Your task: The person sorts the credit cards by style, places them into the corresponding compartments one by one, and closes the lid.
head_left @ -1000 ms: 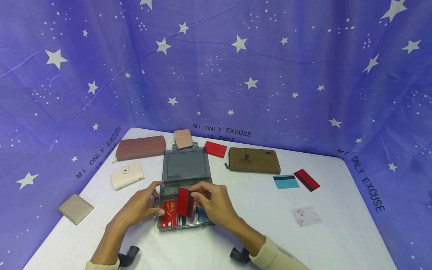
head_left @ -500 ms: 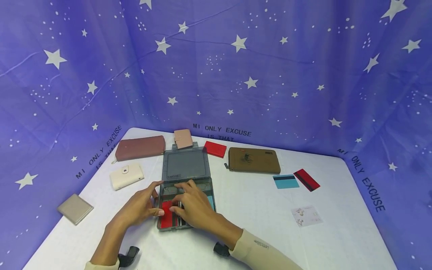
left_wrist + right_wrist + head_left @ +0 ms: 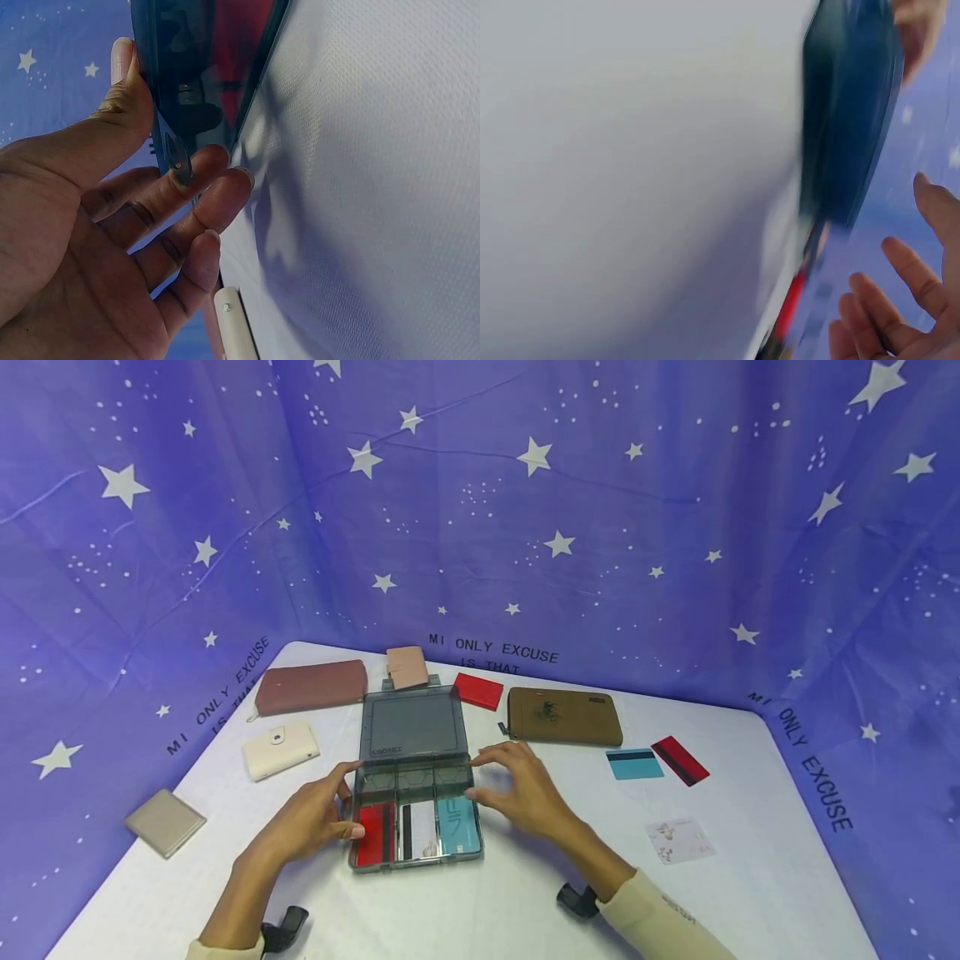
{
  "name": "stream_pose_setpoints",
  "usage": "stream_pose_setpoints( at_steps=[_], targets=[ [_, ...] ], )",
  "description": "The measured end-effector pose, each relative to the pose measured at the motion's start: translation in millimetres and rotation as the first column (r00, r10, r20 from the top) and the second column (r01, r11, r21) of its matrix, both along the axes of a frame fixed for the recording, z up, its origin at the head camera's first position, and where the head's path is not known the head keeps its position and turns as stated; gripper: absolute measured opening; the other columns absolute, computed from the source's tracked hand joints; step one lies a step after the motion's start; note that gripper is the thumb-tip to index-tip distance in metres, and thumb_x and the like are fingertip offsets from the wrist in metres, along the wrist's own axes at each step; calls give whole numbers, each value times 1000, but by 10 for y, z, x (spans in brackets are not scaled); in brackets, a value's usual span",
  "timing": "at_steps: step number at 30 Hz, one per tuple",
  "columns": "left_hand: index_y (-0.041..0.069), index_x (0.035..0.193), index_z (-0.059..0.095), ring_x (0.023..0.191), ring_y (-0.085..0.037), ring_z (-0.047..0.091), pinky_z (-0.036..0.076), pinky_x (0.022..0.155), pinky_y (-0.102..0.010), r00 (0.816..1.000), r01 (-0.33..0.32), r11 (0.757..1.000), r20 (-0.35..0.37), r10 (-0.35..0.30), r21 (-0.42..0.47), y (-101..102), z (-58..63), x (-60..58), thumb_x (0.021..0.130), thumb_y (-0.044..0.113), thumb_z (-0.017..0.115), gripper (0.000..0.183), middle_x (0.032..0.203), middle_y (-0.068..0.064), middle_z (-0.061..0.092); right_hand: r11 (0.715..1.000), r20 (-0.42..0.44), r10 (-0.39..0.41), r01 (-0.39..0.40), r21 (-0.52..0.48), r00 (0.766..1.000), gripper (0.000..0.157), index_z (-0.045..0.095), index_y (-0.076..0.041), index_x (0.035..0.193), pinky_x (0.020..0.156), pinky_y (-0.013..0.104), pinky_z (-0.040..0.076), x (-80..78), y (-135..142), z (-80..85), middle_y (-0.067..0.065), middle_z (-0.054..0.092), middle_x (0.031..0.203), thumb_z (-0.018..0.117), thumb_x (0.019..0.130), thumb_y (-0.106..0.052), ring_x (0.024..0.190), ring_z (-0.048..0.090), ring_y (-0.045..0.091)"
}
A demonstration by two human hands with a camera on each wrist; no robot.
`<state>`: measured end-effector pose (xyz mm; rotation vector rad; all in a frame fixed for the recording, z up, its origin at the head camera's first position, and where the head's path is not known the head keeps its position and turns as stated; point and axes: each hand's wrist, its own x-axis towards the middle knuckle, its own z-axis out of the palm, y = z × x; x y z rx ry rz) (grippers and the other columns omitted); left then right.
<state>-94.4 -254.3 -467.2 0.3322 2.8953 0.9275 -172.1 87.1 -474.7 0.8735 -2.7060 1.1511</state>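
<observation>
A grey see-through plastic box (image 3: 415,768) stands with its lid (image 3: 414,722) folded back. Its front compartments hold a red card (image 3: 375,835), a white card (image 3: 422,831) and a blue card (image 3: 458,827), each dropped flat in its own slot. My left hand (image 3: 315,818) grips the box's left side, thumb over the rim; in the left wrist view, its fingers (image 3: 214,202) curl by the outer wall. My right hand (image 3: 528,789) is beside the box's right edge, holding nothing. The right wrist view is blurred and shows this hand (image 3: 907,300) apart from the box.
A maroon wallet (image 3: 311,687), a cream wallet (image 3: 281,750), a beige wallet (image 3: 166,822), a pink wallet (image 3: 407,667), a red wallet (image 3: 478,691) and an olive wallet (image 3: 565,716) surround the box. Blue (image 3: 634,763), red (image 3: 680,760) and pale cards (image 3: 681,841) lie at right.
The right hand lowered the red card into the left front compartment over the VIP card, let go, and moved right to the box's edge. My left hand stayed in place.
</observation>
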Motion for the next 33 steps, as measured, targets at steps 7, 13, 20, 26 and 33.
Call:
stream_pose_setpoints(
  at_steps=[7,13,20,26,33],
  targets=[
    [15,149,39,67,-3,51,43,65,-25,1000,2,1000,-4,-2,-2,-3,-15,-3,71,31,88,94,102,-1,63,976,5,-206,206,70,978,54,66,-18,120,87,43,43,-285,959,-87,4,66,120,87,75,-38,111,55,24],
    [15,149,38,68,-4,52,44,66,-26,1000,-11,1000,3,11,-8,-8,-7,8,71,30,88,94,103,-2,64,919,47,-347,330,214,937,66,56,-12,133,96,56,41,-408,1627,-108,16,57,129,86,78,-34,119,47,34],
    [15,149,38,70,-7,54,45,68,-26,1000,2,1000,-8,-2,-3,-6,-21,-2,70,31,89,95,102,-1,64,853,19,-415,381,358,910,69,54,-3,137,90,59,40,-425,1939,-93,28,54,133,84,80,-27,118,44,43],
    [14,149,38,69,-7,53,44,67,-26,1000,-3,1000,4,3,-11,-2,8,-22,71,30,89,95,100,-1,63,866,72,-392,341,366,917,58,59,-3,131,90,60,43,-399,1891,-87,27,54,125,82,82,-21,113,49,41],
    [15,150,37,68,-5,52,44,66,-26,1000,-9,1000,14,9,-20,-16,-14,-38,71,29,88,95,101,-1,63,887,169,-348,265,378,922,53,62,-3,114,74,35,45,-418,1795,-80,11,59,102,87,76,-31,91,55,24]
  ],
)
